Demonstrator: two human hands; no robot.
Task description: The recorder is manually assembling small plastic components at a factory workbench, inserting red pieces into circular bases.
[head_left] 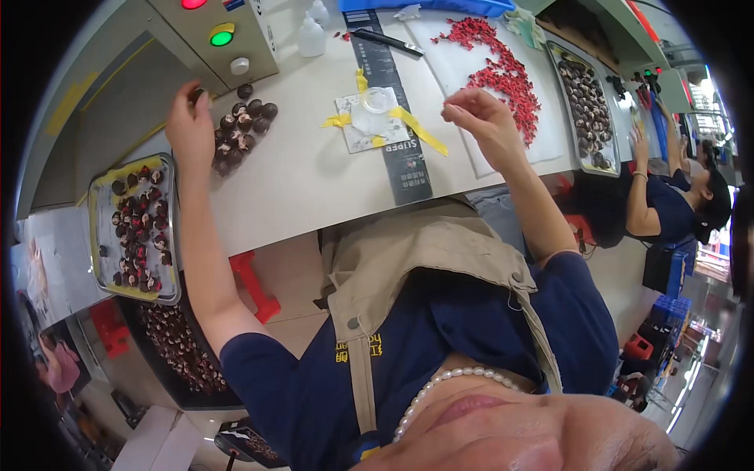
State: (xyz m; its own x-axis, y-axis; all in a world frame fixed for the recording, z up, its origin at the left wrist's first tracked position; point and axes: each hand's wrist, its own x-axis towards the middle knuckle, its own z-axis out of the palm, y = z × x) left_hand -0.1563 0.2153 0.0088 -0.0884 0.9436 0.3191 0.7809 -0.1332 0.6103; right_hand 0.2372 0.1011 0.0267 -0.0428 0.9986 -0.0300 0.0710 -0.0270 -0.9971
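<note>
Head view: both hands reach over the counter (298, 188), well apart.
Left hand (190, 129): near the counter's left end, beside the grey machine box (255, 43); its fingers are bent and seem to pinch a dark ball (197, 97).
Pile of dark balls (245, 124): just to the right of that hand, loose on the counter; lifting from the outside of the heap likely disturbs the others least.
Grip: a light pinch probably suits such a round thing, as hard squeezing may make it slip or mark it.
Right hand (488, 129): raised toward the counter's right end, thumb and fingertips drawn close; whether they meet or hold anything cannot be told.
Red pieces (503, 74): scattered on the white sheet (554, 129) toward the far right corner; small enough that fingertips, not the palm, should serve.
Clear round holder (377, 100): between the hands, on a square plate (357, 141) with yellow tape (424, 132); a straight, gentle approach from above should avoid tugging the tape.
</note>
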